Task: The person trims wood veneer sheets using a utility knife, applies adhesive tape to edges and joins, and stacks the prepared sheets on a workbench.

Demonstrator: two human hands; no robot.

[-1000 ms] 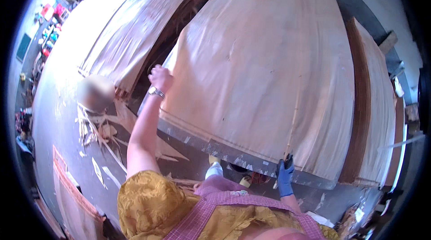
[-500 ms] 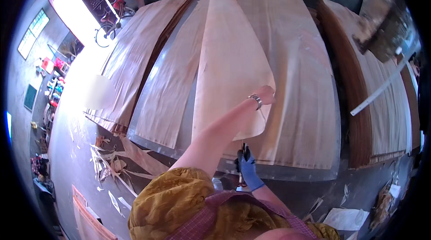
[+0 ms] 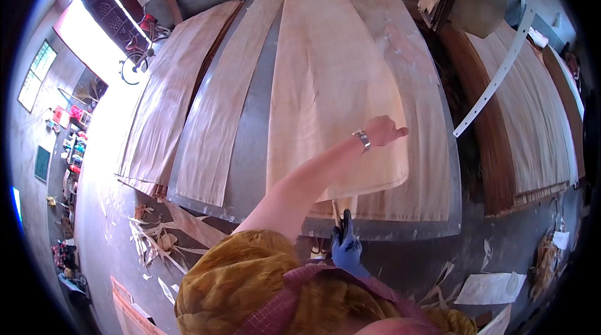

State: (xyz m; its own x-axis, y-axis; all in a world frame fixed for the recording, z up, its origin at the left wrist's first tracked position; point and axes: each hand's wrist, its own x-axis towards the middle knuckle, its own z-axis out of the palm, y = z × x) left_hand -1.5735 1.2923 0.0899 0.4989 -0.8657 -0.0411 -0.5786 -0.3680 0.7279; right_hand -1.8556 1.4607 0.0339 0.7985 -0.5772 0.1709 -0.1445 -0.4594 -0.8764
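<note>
A long, pale wood veneer sheet [image 3: 325, 84] lies over other veneer on a wide grey-topped table [image 3: 250, 116]. My bare left hand [image 3: 383, 131], a metal watch at its wrist, reaches across that sheet. Its fingers are closed at the sheet's right edge. Below the sheet's near edge is my right hand [image 3: 348, 248], in a blue glove with dark fingertips. It grips a thin, light brown stick-like tool [image 3: 337, 215] pointing up toward the sheet; the tool's lower part is hidden. A narrower veneer strip [image 3: 219, 109] lies to the left on the same table.
Veneer stacks stand left [image 3: 166, 97] and right [image 3: 523, 116]. A perforated white metal strip [image 3: 494, 87] juts out at the right. Veneer scraps [image 3: 156, 238] litter the floor at left, and a white sheet [image 3: 491, 289] lies at lower right. A bicycle [image 3: 134, 62] stands by the doorway.
My left hand has moved slightly right with the sheet's edge, and the sheet now lies flatter and wider. My right hand stays near the table's front edge, its tool now showing more. The view has shifted.
</note>
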